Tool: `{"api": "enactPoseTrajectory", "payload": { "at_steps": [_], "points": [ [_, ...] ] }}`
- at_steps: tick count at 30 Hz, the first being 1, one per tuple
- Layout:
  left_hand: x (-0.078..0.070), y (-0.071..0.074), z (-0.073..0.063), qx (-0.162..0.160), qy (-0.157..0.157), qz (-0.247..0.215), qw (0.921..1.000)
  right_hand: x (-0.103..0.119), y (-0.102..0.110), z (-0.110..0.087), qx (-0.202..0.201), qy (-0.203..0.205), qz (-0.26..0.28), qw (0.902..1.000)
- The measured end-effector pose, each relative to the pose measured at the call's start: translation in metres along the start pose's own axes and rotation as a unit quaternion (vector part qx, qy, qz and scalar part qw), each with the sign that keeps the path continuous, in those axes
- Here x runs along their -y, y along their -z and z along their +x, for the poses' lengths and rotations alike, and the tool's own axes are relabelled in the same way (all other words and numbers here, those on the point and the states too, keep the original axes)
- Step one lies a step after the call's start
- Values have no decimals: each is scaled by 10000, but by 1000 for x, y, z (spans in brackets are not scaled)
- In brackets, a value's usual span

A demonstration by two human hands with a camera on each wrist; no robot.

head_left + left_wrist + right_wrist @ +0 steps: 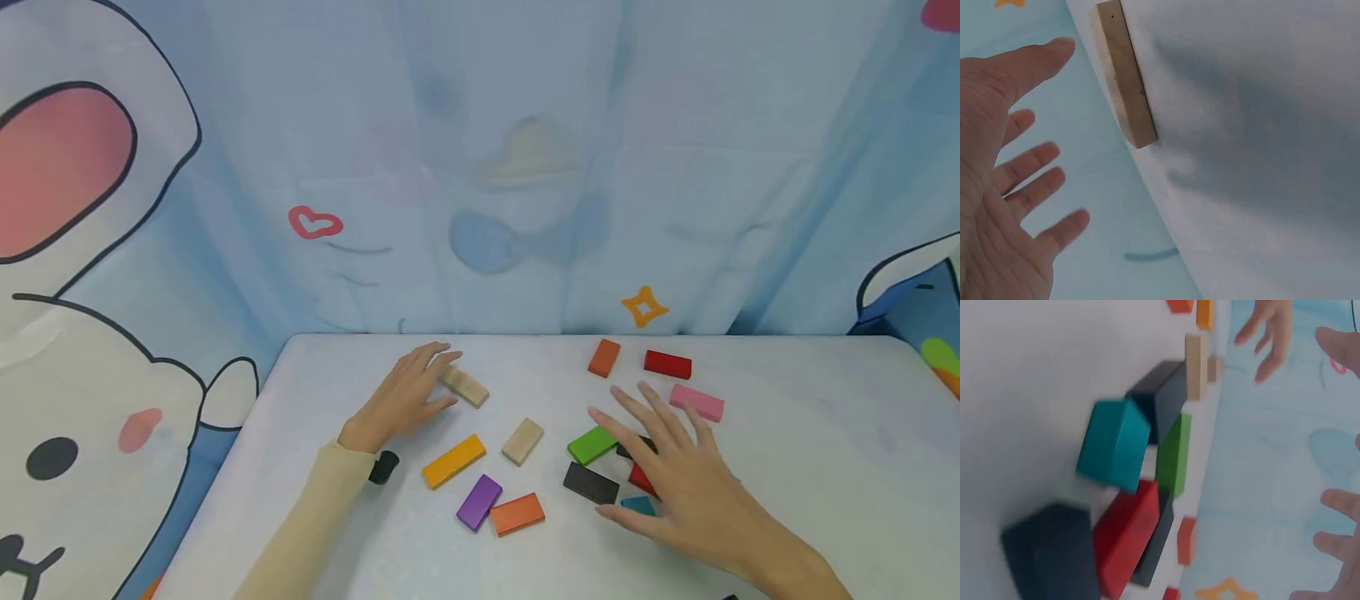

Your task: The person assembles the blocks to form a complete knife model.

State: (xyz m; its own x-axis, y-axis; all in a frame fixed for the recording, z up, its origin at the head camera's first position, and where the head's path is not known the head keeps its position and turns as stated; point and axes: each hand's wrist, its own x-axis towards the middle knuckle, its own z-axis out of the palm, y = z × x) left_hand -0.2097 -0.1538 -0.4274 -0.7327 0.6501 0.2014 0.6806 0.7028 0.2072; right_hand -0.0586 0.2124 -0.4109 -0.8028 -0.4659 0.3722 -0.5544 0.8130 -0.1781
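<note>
My left hand point(408, 392) is at the back left of the white table, fingers extended. Beside its fingertips lies a pale wooden block point(465, 386); in the left wrist view a gap separates that block point(1125, 78) from the hand point(1016, 187). My right hand point(686, 483) hovers with fingers spread over a cluster of blocks, gripping none. Around and partly under it are a green block point(592, 445), a black block point(591, 483), a second black block point(624, 452), a red block point(640, 479) and a teal block point(1110, 444). The hand partly hides some of them.
Between the hands lie a yellow block point(454, 462), another pale wooden block point(522, 442), a purple block point(479, 502) and an orange block point(517, 514). Farther back right are an orange block point(603, 357), a red block point(667, 364) and a pink block point(697, 402). A patterned curtain point(510, 167) hangs behind.
</note>
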Motion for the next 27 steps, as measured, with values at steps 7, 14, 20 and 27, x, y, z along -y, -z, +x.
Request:
{"api": "enactPoseTrajectory", "payload": {
  "at_steps": [7, 14, 20, 27],
  "points": [
    [4, -6, 19, 779, 6, -560, 9954, 28, -1, 15, 648, 221, 107, 9976],
    [7, -14, 27, 978, -103, -720, 9925, 42, -4, 30, 929, 441, 687, 9923],
    [8, -16, 27, 971, 36, -619, 9933, 49, -11, 47, 994, 818, 1097, 9856],
    [6, -18, 25, 1171, 150, -605, 9912, 48, -17, 69, 963, 1098, 1329, 9803]
  ]
}}
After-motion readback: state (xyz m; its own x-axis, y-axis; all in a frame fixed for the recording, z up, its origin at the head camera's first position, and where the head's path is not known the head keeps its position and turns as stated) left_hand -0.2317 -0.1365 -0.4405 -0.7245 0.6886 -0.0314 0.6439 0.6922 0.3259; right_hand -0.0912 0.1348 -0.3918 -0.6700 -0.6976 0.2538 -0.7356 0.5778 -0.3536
